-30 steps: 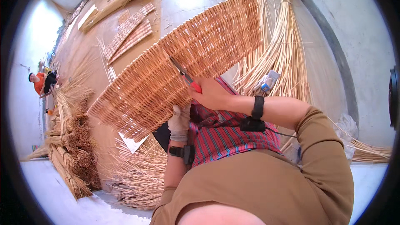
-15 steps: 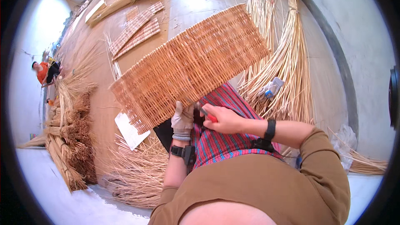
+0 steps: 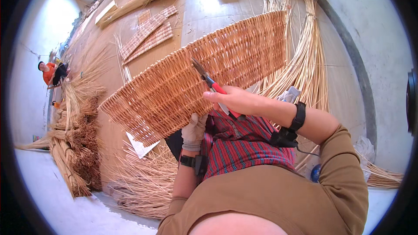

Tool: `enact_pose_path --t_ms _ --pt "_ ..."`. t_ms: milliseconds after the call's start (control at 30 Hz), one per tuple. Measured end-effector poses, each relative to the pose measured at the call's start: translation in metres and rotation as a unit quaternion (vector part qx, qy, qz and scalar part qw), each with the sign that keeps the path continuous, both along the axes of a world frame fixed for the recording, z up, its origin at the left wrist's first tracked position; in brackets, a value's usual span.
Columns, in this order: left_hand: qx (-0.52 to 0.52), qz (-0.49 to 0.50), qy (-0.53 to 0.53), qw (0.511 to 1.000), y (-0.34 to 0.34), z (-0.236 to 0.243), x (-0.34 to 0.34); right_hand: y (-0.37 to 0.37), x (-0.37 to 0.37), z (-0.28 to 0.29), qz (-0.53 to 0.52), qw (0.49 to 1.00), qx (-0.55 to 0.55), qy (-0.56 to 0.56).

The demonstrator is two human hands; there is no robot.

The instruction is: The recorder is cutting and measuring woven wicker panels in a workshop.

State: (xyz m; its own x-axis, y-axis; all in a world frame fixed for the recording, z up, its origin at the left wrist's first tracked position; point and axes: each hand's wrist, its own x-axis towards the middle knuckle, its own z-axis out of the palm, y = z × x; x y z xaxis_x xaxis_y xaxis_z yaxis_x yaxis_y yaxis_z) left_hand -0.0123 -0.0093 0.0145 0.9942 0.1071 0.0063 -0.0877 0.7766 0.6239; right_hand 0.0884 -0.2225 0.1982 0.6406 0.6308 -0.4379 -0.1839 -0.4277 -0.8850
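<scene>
A long woven wicker panel (image 3: 163, 98) slants across in front of me, its left end nearer and its right end farther away. My left hand (image 3: 194, 129), in a pale work glove, is closed on the panel's near edge, with part of its fingers hidden behind the weave. In my bare right hand (image 3: 233, 99) is a pair of pruning shears (image 3: 203, 70) with red handles. The dark blades point away from me over the middle of the panel; I cannot tell whether they touch it. A striped red and blue cloth (image 3: 250, 148) covers my lap.
Loose wicker rods (image 3: 143, 182) lie at my near left, and a long rod bundle (image 3: 311, 56) is at right. Tied bundles (image 3: 74, 152) stack at far left. Narrow woven strips (image 3: 148, 30) lie beyond the panel. A person in orange (image 3: 50, 74) sits far left.
My right hand has moved the shears up from the panel's near edge to over its middle. The panel has turned, its left end shifting left and its right end swinging nearer.
</scene>
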Motion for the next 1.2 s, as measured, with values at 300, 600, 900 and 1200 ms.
enact_pose_path --t_ms 300,600,900,1200 --pt "-0.011 -0.001 -0.014 1.0 -0.005 0.009 0.005 -0.003 -0.007 0.01 -0.036 0.997 -0.029 -0.06" --pt "0.024 0.017 -0.006 1.0 -0.001 0.008 0.01 -0.015 -0.029 0.046 -0.049 0.997 0.037 -0.045" --pt "0.538 0.145 0.005 0.83 0.042 0.031 0.034 -0.06 -0.054 0.119 -0.066 0.989 -0.025 0.13" --pt "0.698 0.199 -0.06 0.685 0.064 0.025 0.049 -0.074 -0.074 0.086 -0.121 0.98 0.03 0.155"
